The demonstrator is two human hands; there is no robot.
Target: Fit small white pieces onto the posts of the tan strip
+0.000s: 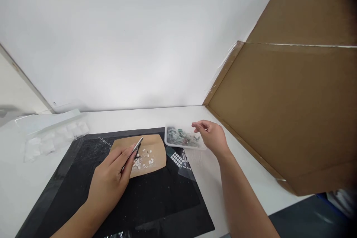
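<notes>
My left hand [111, 178] is closed around metal tweezers [137, 146], whose tips point over a curved brown card [150, 145]. Several small white pieces [143, 160] lie scattered on that card. My right hand [212, 135] hovers over the right end of a clear plastic tray [168, 138] that holds small grey and green parts [182, 137]. Its fingers are curled in a pinch; whether anything is between them I cannot make out. Both card and tray sit at the far edge of a black mat [139, 197].
A clear sheet with a grid of white dots [180, 159] lies beside the card. Clear plastic bags [52, 135] rest at the left on the white table [212, 178]. A large cardboard panel [284, 111] leans at the right. A white wall stands behind.
</notes>
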